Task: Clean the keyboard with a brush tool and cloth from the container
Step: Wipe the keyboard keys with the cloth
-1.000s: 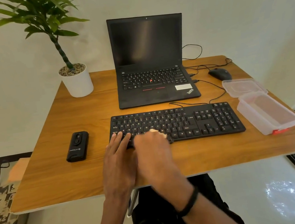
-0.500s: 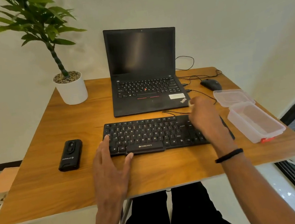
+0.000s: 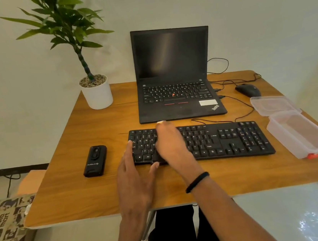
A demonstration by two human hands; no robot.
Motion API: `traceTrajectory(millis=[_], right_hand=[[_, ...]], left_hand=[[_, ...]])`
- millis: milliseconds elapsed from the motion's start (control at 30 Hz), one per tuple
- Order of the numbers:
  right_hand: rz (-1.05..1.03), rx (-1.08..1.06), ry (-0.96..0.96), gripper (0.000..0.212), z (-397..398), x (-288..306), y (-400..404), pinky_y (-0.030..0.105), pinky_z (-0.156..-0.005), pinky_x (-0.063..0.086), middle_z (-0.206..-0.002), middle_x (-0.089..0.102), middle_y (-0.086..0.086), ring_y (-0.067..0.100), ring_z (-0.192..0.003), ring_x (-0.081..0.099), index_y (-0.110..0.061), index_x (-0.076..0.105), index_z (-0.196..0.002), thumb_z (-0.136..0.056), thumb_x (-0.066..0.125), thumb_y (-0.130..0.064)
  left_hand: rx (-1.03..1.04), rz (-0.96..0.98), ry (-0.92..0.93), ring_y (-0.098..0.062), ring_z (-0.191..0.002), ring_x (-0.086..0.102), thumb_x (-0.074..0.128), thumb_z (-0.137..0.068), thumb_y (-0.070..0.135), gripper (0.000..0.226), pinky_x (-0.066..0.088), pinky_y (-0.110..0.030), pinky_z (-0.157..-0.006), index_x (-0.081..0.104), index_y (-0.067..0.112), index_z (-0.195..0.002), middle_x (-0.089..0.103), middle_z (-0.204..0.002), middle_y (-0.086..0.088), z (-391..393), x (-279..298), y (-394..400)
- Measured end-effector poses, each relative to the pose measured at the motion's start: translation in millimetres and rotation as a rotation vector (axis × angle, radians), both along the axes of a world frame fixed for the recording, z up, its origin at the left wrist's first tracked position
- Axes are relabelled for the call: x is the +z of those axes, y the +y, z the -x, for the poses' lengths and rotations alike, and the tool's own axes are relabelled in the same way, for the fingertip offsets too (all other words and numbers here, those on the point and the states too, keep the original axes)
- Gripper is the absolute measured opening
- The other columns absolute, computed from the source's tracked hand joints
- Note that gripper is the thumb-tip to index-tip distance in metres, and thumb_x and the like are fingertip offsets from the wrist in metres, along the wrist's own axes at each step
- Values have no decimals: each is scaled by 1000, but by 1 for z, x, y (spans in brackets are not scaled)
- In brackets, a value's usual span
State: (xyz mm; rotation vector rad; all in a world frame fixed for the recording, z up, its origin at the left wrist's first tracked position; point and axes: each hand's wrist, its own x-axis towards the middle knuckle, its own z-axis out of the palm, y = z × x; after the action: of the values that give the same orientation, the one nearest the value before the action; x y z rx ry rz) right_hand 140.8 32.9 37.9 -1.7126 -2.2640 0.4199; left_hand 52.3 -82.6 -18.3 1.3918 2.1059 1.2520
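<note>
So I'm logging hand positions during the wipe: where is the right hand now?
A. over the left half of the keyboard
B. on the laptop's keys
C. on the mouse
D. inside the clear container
A: the right hand sits over the left half of the keyboard, well away from the container.

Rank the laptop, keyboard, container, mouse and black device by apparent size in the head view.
1. Laptop
2. Keyboard
3. Container
4. Black device, though it lies nearer the camera
5. Mouse, which lies farther back, so these last two are unsure
</note>
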Motion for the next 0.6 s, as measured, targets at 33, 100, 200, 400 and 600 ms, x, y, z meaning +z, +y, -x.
traceTrajectory(millis=[33, 100, 200, 400, 600], right_hand=[[-1, 38, 11, 36, 12, -2, -3, 39, -101, 52, -133, 54, 12, 27, -122, 54, -8, 59, -128, -93, 67, -6], [-2, 108, 19, 37, 23, -3, -6, 42, -103, 51, -136, 52, 12, 30, -126, 52, -8, 61, -128, -92, 66, -2], [25, 198, 61, 46, 21, -3, -6, 42, -102, 52, -138, 54, 10, 31, -123, 56, -9, 63, -132, -89, 63, 7], [24, 424, 43, 54, 19, -7, -16, 43, -97, 54, -132, 56, 4, 27, -114, 60, -20, 60, -136, -88, 65, 5], [27, 612, 79, 59, -39, -18, -47, 41, -123, 31, -154, 51, 1, 18, -148, 40, -14, 61, -141, -90, 53, 14]], left_hand=[[-1, -6, -6, -15, -149, 34, 80, -84, 48, 105, 38, -40, -118, 10, 41, -162, 35, -164, 6, 0, 0, 0], [-7, -24, -23, -16, -148, 35, 80, -85, 45, 105, 40, -40, -115, 9, 42, -162, 35, -164, 6, -1, 1, -1], [-7, -46, -24, -17, -147, 36, 80, -86, 39, 107, 39, -33, -110, 5, 44, -162, 36, -164, 4, -2, 2, -2], [-15, -95, 38, -19, -157, 19, 83, -86, 23, 118, 32, -44, -122, -7, 51, -158, 17, -171, 3, -1, 0, -2], [10, -127, 192, -25, -156, 22, 80, -86, 20, 112, 26, -54, -124, 1, 33, -164, 28, -167, -5, 1, -5, -1]])
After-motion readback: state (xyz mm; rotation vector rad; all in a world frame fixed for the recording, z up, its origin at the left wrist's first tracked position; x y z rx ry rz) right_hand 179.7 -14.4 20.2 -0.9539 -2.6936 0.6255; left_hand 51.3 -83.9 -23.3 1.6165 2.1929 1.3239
